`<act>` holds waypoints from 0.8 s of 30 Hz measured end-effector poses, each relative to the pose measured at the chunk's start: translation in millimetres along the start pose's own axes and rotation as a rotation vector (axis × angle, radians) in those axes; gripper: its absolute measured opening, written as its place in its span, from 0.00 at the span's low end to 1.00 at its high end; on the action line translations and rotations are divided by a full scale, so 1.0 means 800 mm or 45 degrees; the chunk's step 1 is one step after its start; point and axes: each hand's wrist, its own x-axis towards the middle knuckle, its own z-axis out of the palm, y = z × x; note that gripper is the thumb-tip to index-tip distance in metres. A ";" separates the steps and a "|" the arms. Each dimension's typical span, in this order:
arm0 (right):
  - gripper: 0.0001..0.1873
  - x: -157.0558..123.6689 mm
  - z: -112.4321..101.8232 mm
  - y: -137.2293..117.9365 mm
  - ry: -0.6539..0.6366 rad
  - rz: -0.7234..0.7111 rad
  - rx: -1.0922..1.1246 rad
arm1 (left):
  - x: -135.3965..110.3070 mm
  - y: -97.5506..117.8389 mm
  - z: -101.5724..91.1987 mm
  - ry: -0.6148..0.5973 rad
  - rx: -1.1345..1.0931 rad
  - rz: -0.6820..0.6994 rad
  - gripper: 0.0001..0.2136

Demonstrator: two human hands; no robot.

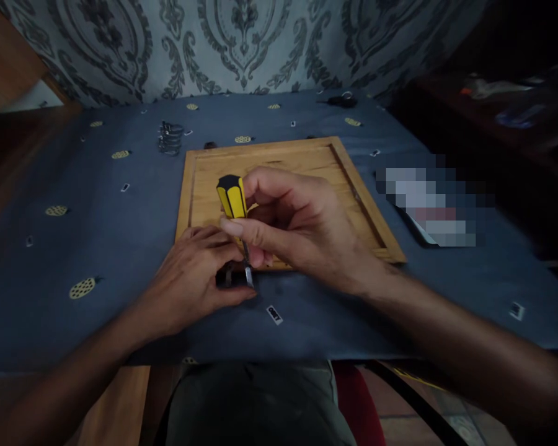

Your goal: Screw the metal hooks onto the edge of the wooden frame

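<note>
My right hand [302, 223] is closed on a screwdriver [232, 197] with a yellow and black handle. Its shaft points down at the near edge of a wooden panel [253, 162] that has a raised frame. At that edge a small shiny metal fitting [248, 275] shows beneath the shaft; its exact kind is partly hidden. My left hand [193, 275] lies on the panel's near left corner, fingers over the wood, thumb bent below and touching the fitting. Whether the screwdriver's tip sits in a screw cannot be seen.
Several small dark metal pieces [170, 137] lie behind the panel to the left. A dark object with a loop [343, 100] rests at the back. To the right lies a blurred-out flat device [428, 207]. A blue patterned cloth [134, 248] covers the table.
</note>
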 end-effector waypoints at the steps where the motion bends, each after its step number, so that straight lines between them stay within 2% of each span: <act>1: 0.13 -0.001 0.001 -0.001 0.017 -0.023 -0.010 | 0.000 0.000 0.000 0.002 0.001 0.008 0.13; 6: 0.10 -0.017 0.002 -0.010 0.275 -0.102 -0.125 | 0.000 -0.001 0.001 -0.022 0.022 -0.022 0.09; 9: 0.14 -0.026 -0.001 -0.011 0.358 -0.076 -0.180 | 0.000 -0.002 0.001 -0.049 0.030 -0.038 0.10; 13: 0.15 -0.032 -0.007 -0.006 0.363 -0.037 -0.194 | 0.000 -0.002 0.002 -0.056 0.040 -0.056 0.11; 18: 0.14 -0.032 -0.007 0.001 0.344 -0.066 -0.160 | 0.000 -0.001 0.000 -0.060 0.030 -0.047 0.11; 24: 0.17 -0.030 -0.006 0.005 0.336 -0.092 -0.112 | 0.001 0.000 -0.001 -0.068 0.024 -0.059 0.11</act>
